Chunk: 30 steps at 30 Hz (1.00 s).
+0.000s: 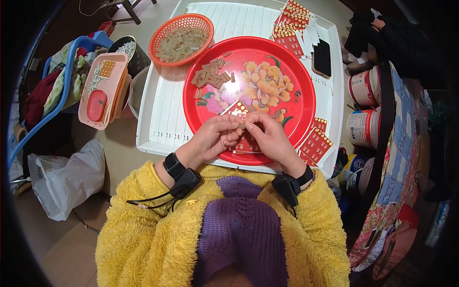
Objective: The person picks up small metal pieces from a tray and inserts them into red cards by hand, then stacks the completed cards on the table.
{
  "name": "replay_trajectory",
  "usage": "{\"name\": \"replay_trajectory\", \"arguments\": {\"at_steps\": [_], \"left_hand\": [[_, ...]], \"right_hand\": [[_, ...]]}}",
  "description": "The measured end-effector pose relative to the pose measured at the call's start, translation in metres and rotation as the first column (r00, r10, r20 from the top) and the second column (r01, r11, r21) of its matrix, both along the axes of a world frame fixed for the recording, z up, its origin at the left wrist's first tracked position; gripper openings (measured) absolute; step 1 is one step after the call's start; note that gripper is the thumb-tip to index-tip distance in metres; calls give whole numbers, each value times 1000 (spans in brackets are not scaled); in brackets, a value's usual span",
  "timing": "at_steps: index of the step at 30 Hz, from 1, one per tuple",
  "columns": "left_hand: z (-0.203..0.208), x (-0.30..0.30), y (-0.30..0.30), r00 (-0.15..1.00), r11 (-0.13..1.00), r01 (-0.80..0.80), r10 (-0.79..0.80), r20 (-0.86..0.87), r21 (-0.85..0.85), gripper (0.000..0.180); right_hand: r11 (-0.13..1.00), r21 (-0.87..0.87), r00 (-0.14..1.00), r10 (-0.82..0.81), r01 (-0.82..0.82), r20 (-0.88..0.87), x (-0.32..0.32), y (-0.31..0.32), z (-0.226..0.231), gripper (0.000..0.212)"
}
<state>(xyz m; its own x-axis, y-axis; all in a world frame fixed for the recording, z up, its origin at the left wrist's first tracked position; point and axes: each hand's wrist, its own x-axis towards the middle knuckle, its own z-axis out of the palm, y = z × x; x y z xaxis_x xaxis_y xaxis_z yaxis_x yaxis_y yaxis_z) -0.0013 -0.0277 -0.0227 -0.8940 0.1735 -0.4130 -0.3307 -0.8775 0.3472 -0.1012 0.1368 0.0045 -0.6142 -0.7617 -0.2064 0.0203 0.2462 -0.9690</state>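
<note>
My left hand and my right hand meet fingertip to fingertip over the near rim of a round red tray with a flower print. Both are closed in a pinch on something tiny and pale, too small to name. Beneath them lie red cards with gold dots, partly hidden by my fingers. At the tray's left side is a loose pile of small see-through brownish pieces. More red cards fan out beside my right wrist, past the tray's rim.
An orange basket full of clear small pieces stands at the back left of the white table. Stacked red cards and a dark phone lie back right. Pink trays stand left; tubs line the right.
</note>
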Motion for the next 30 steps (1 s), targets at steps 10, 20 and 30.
{"name": "replay_trajectory", "arguments": {"at_steps": [10,20,30], "left_hand": [[1,-1,0,1000,998,-5,4,25,58,17],[6,0,-7,999,999,7,-5,-42,46,14],[60,-36,-127,915,290,-394,212,-343,-872,20]], "right_hand": [[1000,12,999,29,-29,30,-2,1,-2,12],[998,24,998,-57,57,3,2,-2,-9,11],[954,280,655,145,106,-741,10,-25,1,14]]}}
